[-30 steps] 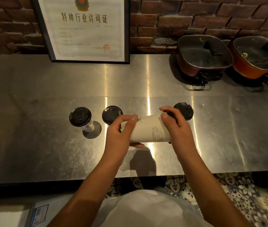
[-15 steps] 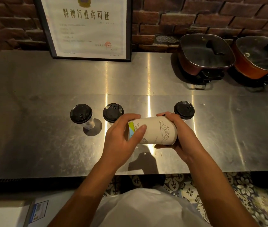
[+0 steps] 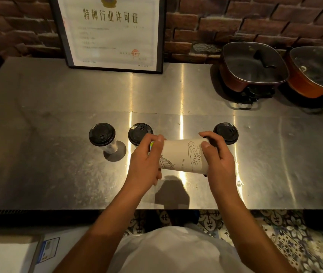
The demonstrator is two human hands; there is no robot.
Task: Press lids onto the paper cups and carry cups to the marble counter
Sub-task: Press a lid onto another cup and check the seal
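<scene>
Now both grips, L hand (image 3: 146, 164) & R hand (image 3: 218, 160), hold paper cup (image 3: 182, 156) sideways.

Four paper cups show in all: three stand lidded on the steel tabletop, the left cup (image 3: 105, 141), the middle cup (image 3: 139, 133) and the right cup (image 3: 226, 133), while a fourth cup (image 3: 183, 155) lies sideways between two hands. Two lidded pans sit at the far right corner, the nearer pan (image 3: 252, 66) and the edge pan (image 3: 316, 73). One framed certificate (image 3: 111, 32) stands at the far edge.
</scene>
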